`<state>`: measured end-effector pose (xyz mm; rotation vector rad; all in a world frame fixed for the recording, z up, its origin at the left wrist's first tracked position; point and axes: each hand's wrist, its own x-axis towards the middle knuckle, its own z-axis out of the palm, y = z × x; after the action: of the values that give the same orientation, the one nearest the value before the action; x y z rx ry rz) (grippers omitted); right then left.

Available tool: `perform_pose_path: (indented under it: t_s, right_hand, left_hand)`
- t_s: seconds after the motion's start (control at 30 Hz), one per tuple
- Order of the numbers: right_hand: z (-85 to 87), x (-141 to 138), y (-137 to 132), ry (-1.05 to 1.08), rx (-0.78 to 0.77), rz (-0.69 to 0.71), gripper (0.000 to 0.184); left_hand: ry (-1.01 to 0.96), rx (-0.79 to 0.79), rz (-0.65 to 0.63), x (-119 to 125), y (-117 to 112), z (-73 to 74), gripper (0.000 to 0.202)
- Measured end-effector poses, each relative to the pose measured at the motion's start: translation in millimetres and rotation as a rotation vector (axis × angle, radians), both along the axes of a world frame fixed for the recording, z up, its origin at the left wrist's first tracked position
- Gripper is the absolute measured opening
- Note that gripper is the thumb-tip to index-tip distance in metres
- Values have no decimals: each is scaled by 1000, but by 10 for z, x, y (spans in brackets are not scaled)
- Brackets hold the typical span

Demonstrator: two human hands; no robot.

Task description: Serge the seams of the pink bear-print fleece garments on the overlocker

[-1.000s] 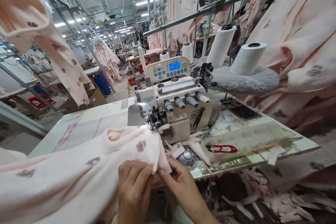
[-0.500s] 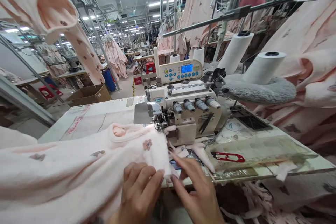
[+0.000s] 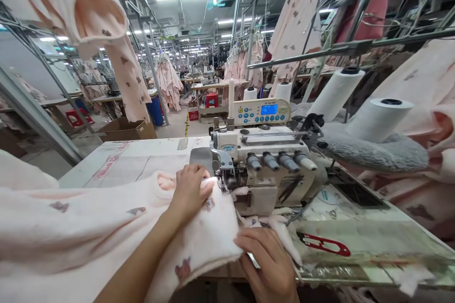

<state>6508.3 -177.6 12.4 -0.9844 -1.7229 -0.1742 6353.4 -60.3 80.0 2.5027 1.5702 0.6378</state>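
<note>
A pale pink fleece garment [image 3: 209, 232] with small bear prints lies across the table, its edge at the needle area of a white overlock sewing machine [image 3: 263, 161]. Close to the presser foot, my left hand [image 3: 192, 184] has its fingers curled on the cloth and grips it. My right hand [image 3: 268, 258] pinches the garment's right edge near the table front, its thumb partly hidden. The garment's neck-like opening [image 3: 165, 181] shows just left of my left hand.
Red thread snips [image 3: 325, 244] lie on the table at right, near fabric scraps [image 3: 282, 236]. White thread cones [image 3: 380, 120] stand behind the machine on the right. A metal rail [image 3: 309, 58] crosses above. Pink garments [image 3: 101, 23] hang at upper left.
My left hand has moved forward from the front edge of the cloth to beside the presser foot. The right hand still holds the edge, and more cloth is spread between the hands.
</note>
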Motion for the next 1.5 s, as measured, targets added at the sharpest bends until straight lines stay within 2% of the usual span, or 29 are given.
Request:
perform_pose_path:
  t_s: [0.13,0.4,0.57,0.73,0.83,0.97,1.03,1.1,1.2,1.27,1.33,1.4,1.47,1.5]
  right_hand:
    - [6,23,103,1,-12,-30,18]
    - [60,54,341,-60,-13,-67,17]
    - [79,73,495,-133,11,-195,18]
    - [-12,6,354,-90,66,-220,16]
    - [-117,-72,228,-69,88,-149,10]
    - [-203,-176,116,-65,5,-31,16]
    - [-244,-206,75,-10,-64,20,19]
    - [-289,-226,44,79,-163,64,21]
    - [-327,-270,43,243,-403,88,28]
    - [-313,-315,85,356,-594,118,38]
    - [-276,-356,156,507,-767,210,49]
    - [-235,-364,232,709,-867,291,53]
    - [-207,-312,279,891,-868,281,53]
    - [-203,-260,283,957,-847,250,52]
  left_hand:
    - [26,-3,25,2,82,-12,9]
    - [4,3,69,26,401,-29,8]
    - [-32,16,92,49,594,-18,13]
    - [-31,6,134,64,813,-16,25]
    - [-15,-53,183,83,966,42,32]
    - [-9,-159,288,-42,1050,93,35]
    - [-12,-189,330,-219,946,49,37]
    - [-15,-190,355,-446,709,-42,39]
    - [-16,-169,335,-745,156,-189,38]
    - [-6,-181,269,-823,-251,-232,30]
    - [-6,-244,143,-762,-597,-217,28]
    - [-16,-321,-54,-573,-829,-169,33]
    - [9,-319,-204,-312,-935,-119,33]
    - [37,-293,-234,-181,-950,-98,32]
